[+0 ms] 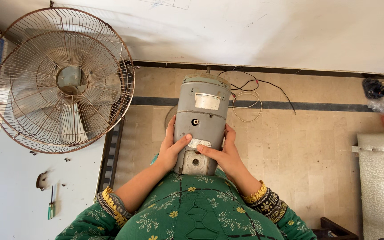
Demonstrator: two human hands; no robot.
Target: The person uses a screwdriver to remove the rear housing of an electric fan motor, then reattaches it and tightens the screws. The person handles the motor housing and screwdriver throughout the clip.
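Observation:
I hold a grey cylindrical motor housing (pixel 202 116) upright in front of my chest. My left hand (pixel 171 150) wraps its left side, thumb pressed on the front near a small label plate. On the other side, my right hand (pixel 226 155) grips the housing, with its thumb lying across the front below that plate. A shaft stub pokes out of the housing's far end. Black and white wires (pixel 247 98) trail from it over the tiled floor. Both sleeves are green with gold cuffs.
A large fan (pixel 61 80) with a rusty wire guard stands at the left on a pale table (pixel 10 191). A green-handled screwdriver (pixel 50 206) lies on that table. Bundled bags (pixel 381 95) sit by the wall at right, a patterned cloth (pixel 376 178) below them.

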